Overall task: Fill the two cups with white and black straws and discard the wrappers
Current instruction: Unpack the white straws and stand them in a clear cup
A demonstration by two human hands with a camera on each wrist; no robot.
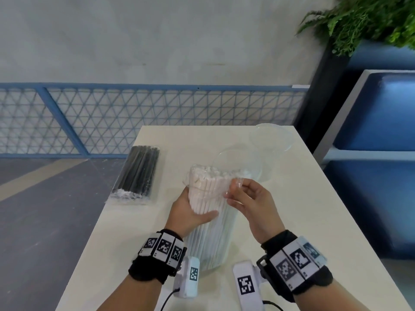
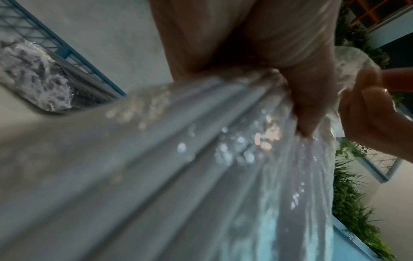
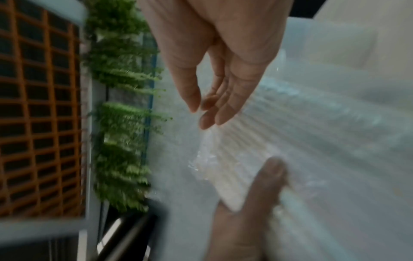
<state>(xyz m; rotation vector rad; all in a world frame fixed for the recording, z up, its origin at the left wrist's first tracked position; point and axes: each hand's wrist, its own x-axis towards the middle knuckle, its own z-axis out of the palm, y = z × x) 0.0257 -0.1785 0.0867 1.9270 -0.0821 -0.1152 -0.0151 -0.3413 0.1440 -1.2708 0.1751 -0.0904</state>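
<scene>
A bundle of white straws in a clear wrapper stands upright on the cream table. My left hand grips the bundle round its upper half, thumb across the front. My right hand pinches the loose wrapper film near the bundle's top, and the wrapper hangs below its fingertips. A sealed pack of black straws lies flat at the table's left edge. Two clear cups stand behind the bundle, one close and one at the far right corner.
The table is narrow, with floor beyond its left edge and a blue mesh railing behind it. A blue padded seat stands to the right under a green plant.
</scene>
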